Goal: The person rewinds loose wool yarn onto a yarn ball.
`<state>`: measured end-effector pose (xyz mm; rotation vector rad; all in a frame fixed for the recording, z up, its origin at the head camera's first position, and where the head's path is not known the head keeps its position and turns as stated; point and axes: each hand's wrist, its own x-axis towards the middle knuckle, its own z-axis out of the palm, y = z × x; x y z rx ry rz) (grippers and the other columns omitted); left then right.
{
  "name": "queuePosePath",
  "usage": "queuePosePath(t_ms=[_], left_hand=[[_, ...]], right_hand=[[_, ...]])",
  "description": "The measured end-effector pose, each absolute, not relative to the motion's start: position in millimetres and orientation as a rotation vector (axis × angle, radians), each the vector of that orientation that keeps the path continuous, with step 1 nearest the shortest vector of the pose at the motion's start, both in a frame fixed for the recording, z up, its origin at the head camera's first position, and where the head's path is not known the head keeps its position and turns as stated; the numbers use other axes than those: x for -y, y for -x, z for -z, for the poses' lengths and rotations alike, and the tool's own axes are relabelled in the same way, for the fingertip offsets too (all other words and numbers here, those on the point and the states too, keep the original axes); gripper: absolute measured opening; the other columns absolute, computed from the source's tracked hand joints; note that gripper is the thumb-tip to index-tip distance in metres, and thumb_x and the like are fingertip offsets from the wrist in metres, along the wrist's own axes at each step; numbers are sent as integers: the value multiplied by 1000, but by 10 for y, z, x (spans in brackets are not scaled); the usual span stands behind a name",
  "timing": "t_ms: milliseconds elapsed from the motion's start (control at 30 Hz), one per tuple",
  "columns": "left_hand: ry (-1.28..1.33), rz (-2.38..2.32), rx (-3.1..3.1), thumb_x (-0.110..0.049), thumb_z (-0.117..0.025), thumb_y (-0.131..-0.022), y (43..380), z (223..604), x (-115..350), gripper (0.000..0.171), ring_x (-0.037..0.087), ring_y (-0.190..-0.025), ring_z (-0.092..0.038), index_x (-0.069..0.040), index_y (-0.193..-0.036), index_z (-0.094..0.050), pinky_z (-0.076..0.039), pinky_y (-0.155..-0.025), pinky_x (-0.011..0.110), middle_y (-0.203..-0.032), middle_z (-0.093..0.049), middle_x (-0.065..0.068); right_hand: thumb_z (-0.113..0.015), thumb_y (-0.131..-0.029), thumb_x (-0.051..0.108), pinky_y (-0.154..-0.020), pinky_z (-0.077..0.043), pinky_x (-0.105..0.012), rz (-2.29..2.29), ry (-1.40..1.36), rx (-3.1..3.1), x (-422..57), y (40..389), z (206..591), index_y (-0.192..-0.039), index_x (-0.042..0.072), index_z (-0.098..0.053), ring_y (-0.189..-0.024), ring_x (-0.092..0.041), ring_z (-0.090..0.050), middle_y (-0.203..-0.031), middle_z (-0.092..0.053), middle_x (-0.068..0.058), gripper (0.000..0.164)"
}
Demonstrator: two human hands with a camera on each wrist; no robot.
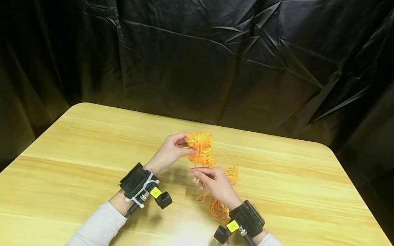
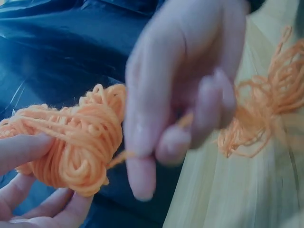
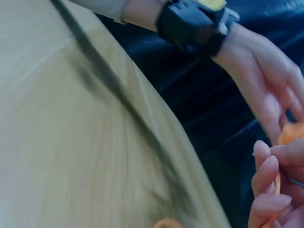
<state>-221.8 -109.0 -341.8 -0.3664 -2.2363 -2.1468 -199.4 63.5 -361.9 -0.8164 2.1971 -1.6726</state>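
Note:
My left hand [image 1: 173, 151] holds a wound bundle of orange yarn [image 1: 200, 145] above the table, thumb on the near side and fingers beneath it in the left wrist view. Close below and to the right, my right hand [image 1: 216, 182] pinches a single strand [image 2: 124, 158] that runs from the bundle. In the right wrist view the strand passes down through the curled fingers [image 3: 268, 204]. A loose heap of the same orange yarn [image 1: 219, 210] lies on the table, partly hidden under the right hand and wrist.
The pale wooden table [image 1: 55, 186] extends around both arms, with rounded far corners. Behind its far edge hangs a black sheet [image 1: 189, 74]. Each wrist wears a black strap with a small camera, the left camera [image 1: 163, 199] and the right camera [image 1: 222, 234] jutting inward.

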Motion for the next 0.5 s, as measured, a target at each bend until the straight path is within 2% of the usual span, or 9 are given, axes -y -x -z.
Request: queuePosePath(t_ms=[133,233,367,500], left_hand=[[350,2157,2234,5,-62,-78,2215,3420,1093,32,16,-89,-60,5,-109,-54,-48,-76,26,-101,-63,18],[350,2172,2234,5,-62,-78,2222,3433,1096,33,16,-89,-61,5,-110,-53,-49,-76,27,-102,-62,20],[357,2162,2242,6,-61,-78,2234,3452,1103,32,17,-89,-61,5,-109,-54,-50,-76,28,-103,-62,21],[385,2142,2279,6,-61,-78,2225,3450,1106,31,21,-92,-61,5,-109,-54,-50,-76,29,-105,-61,22]], right_hand=[[-48,-91,8,-44,-32,-16,1527,948,-2302,-657,1909,3513,-91,-4,-65,-50,-10,-40,-60,-49,5,20],[-49,-91,13,-44,-33,-17,1434,969,-2349,-711,1920,3496,-85,2,-66,-48,-8,-38,-58,-48,1,21],[-53,-90,19,-42,-31,-17,1346,1006,-2413,-792,1940,3409,-90,8,-68,-47,-5,-36,-63,-55,0,18],[-56,-88,20,-41,-27,-18,1319,1050,-2466,-844,1956,3224,-88,8,-68,-46,-5,-34,-65,-58,1,17]])
